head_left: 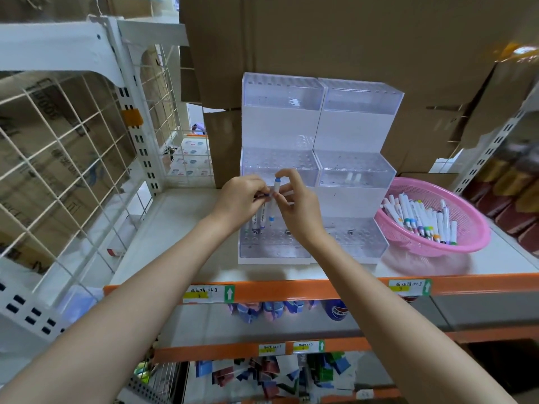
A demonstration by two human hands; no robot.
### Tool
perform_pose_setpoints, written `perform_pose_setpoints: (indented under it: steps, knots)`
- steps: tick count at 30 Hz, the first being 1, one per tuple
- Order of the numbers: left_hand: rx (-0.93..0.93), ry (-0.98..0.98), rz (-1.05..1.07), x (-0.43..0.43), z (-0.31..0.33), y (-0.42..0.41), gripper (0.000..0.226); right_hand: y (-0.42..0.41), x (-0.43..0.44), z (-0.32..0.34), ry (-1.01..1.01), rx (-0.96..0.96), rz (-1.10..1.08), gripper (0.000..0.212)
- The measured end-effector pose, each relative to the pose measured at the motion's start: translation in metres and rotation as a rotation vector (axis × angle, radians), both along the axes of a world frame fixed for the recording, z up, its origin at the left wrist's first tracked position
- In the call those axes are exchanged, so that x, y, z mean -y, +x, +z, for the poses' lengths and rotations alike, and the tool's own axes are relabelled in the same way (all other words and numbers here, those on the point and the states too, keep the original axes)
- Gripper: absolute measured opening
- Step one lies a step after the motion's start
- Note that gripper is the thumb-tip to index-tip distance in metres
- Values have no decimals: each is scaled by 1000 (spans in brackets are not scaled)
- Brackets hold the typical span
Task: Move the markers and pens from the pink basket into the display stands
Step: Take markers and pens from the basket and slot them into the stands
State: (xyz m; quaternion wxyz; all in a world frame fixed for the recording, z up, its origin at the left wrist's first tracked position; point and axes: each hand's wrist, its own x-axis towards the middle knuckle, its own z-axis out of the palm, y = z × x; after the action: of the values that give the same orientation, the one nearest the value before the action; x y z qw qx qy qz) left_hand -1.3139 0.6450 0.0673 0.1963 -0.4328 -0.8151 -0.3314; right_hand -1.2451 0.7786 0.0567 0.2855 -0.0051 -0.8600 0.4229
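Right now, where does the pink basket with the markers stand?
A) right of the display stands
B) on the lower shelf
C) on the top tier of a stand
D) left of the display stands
A: the pink basket sits on the same shelf as the display stands, to their right, with markers lying in it.

White markers (pixel 420 217) with coloured caps lie heaped in a pink basket (pixel 472 211) near the shelf's (pixel 180 228) right edge, just beside two white, clear-tiered stands (pixel 280 126), as a left hand (pixel 242 196) and a right hand (pixel 300 205) pinch a few upright blue pens (pixel 271 208) over the left stand's front tier.
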Motion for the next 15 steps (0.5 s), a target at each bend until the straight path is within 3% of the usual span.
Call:
perform_pose_setpoints:
  steps: [7,15]
  knots:
    - [-43,-104,3,0,5,-2,8,1,-1,2,16,10,-6,23]
    - [-154,-93,74,7,-4,6,8,2,-1,2,9,23,-4,25]
